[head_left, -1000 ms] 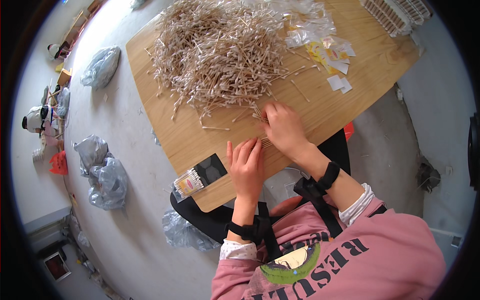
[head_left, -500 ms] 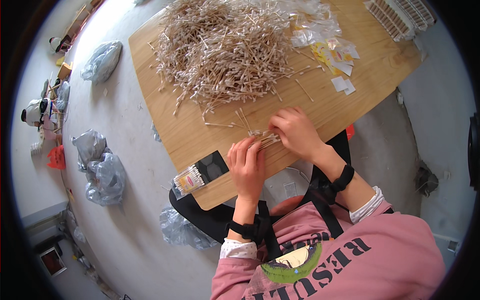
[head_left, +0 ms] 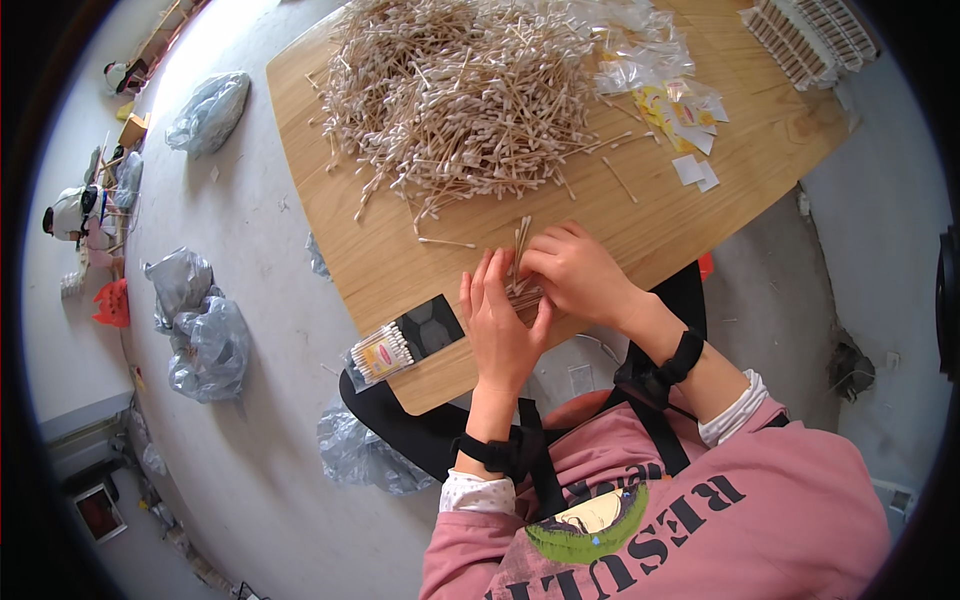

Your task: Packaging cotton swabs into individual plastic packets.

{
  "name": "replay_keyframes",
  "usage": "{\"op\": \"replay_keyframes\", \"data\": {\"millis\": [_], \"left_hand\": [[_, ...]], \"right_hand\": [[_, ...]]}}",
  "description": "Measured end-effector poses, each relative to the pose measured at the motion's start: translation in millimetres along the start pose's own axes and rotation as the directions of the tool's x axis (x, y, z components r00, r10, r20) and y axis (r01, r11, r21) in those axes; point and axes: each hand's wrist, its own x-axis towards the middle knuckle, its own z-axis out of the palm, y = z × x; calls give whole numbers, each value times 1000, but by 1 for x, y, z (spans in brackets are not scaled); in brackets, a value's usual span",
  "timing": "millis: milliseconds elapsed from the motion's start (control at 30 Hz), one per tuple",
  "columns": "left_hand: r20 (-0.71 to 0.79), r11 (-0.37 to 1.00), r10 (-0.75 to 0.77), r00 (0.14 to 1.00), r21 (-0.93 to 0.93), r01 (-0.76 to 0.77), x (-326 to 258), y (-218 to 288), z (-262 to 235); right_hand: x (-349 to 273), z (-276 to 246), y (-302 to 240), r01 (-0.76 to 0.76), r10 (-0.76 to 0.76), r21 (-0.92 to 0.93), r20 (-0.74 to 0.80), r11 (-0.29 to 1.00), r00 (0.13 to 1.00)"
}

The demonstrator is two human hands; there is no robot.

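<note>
My left hand (head_left: 502,325) curves around a small bundle of cotton swabs (head_left: 523,295) at the table's near edge, fingers on one side and thumb on the other. My right hand (head_left: 580,272) has its fingertips pinched on a few upright cotton swabs (head_left: 522,240), close beside the left fingers. How many swabs each hand grips is hidden by the fingers. Beyond my hands lies a big heap of loose cotton swabs (head_left: 460,100) with wooden sticks and white tips. One stray swab (head_left: 447,242) rests between the heap and my left hand.
Left of my hands, a filled pack of swabs (head_left: 382,353) sits beside a dark pad (head_left: 430,326) at the table corner. Clear plastic bags (head_left: 645,55), yellow labels (head_left: 680,112) and white cards (head_left: 695,172) lie at right. Bundled swab rows (head_left: 808,38) stand far right. Grey bags (head_left: 208,350) lie on the floor.
The right hand has shifted left toward the left hand, and the swabs at its fingertips now stand upright. Loose swabs near the left fingers have been gathered in. The left thumb has spread outward.
</note>
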Motion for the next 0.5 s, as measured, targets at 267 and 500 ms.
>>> {"op": "replay_keyframes", "data": {"millis": [267,500], "left_hand": [[27,999,8,1000,-39,-7,0,2,-6],[65,977,25,998,210,-38,-30,16,-5]], "right_hand": [[5,-4,22,76,-86,-58,-198,995,976],[-7,-4,18,3,-2,-37,16,999,1000]]}}
